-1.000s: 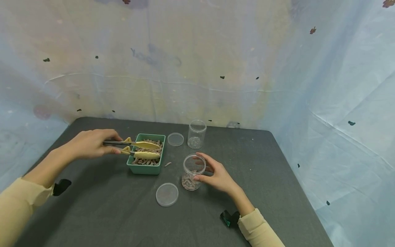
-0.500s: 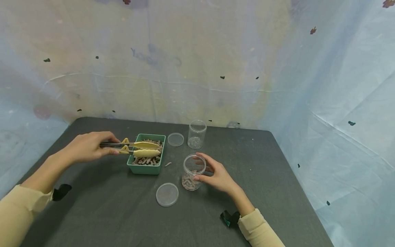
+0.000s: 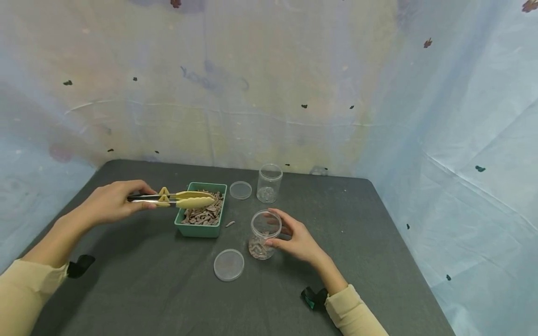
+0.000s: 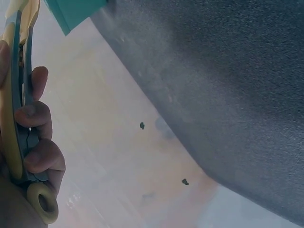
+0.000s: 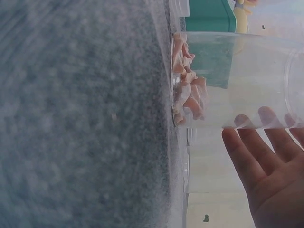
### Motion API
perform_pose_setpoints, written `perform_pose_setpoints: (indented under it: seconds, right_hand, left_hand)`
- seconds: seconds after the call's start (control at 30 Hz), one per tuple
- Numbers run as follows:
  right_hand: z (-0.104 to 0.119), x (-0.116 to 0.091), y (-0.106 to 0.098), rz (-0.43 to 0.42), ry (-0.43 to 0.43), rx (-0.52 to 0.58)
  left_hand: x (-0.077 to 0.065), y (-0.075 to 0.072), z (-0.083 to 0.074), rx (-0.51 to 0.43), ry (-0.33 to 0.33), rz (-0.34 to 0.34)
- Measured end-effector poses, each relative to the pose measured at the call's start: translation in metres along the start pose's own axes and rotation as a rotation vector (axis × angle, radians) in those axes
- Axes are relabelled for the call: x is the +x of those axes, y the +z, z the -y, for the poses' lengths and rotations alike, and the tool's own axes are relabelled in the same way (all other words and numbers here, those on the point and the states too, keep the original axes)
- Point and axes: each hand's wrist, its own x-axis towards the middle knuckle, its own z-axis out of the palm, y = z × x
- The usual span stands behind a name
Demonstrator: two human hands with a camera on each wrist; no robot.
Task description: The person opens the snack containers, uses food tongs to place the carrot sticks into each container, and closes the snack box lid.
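Observation:
My left hand [image 3: 114, 201] grips a pair of yellow-tipped tongs [image 3: 193, 199] by the handles; in the left wrist view, fingers [image 4: 40, 156] curl round them. The tongs' tips are nearly together above the green tub [image 3: 196, 231], which holds many small brownish-grey pieces [image 3: 203, 214]. Whether the tips pinch a piece cannot be seen. My right hand [image 3: 296, 239] holds a clear jar [image 3: 265, 226] from its right side, thumb in front and fingers behind. The jar stands upright and lidless on the table, with some pieces [image 5: 190, 97] at its bottom.
One loose piece [image 3: 230, 224] lies between tub and jar. A clear round lid [image 3: 229, 265] lies in front of them, another lid [image 3: 241, 190] behind. Farther back stands a second clear jar [image 3: 270, 179]. A dark table [image 3: 357, 261] meets hanging pale sheets [image 3: 269, 93].
My left hand has drawn back to the left with the tongs, and their tips have come closer together, uncovering more of the pieces in the tub. My right hand stays on the jar.

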Motion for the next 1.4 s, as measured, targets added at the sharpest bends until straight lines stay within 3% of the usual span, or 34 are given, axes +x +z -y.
perform_pose_setpoints:
  seconds: [0.73,1.4]
  right_hand:
    - [-0.006,-0.001,-0.002,0.005,-0.022,-0.036]
    - [-0.005,-0.001,-0.002,0.005,-0.025,-0.031]
  left_hand:
    - [-0.006,-0.007,-0.001,-0.070,-0.022,-0.059]
    - [-0.008,-0.016,-0.017,-0.133,0.063,-0.147]
